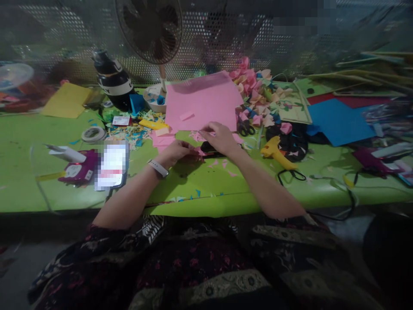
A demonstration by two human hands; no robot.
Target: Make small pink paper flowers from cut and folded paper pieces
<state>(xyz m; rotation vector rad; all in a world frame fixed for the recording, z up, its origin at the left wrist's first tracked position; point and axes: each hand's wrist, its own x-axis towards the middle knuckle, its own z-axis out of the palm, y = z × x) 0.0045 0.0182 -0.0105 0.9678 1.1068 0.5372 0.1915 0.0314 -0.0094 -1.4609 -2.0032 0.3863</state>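
Resting hands: both forearms reach forward over the edge of the glossy lime-green table [200,193], wrists low, hands meeting near its middle.
Left hand: the left hand [176,151], with a pale wristband [158,168] on its wrist, curls its fingers loosely against a small pink paper scrap [197,150]; how firmly it pinches cannot be told.
Right hand: the right hand [221,137] lies palm down, fingers bent and narrow, fingertips on the near edge of the large flat pink paper sheet [203,101], over a dark object I cannot make out.
Pink pieces: tiny pink triangular offcuts [222,163] lie scattered just before the hands, thin and sharp-edged.
Right side: black-handled scissors [245,128] lie just beside the right hand; a yellow plastic glue gun [278,153] sits near, its black cord looping off.
Behind: a heap of folded pink paper flowers [250,82], crumpled and layered, by a smooth blue paper sheet [338,121].
Left side: a white tape roll [93,134] and a yellow paper sheet [67,100], well apart from the hands.
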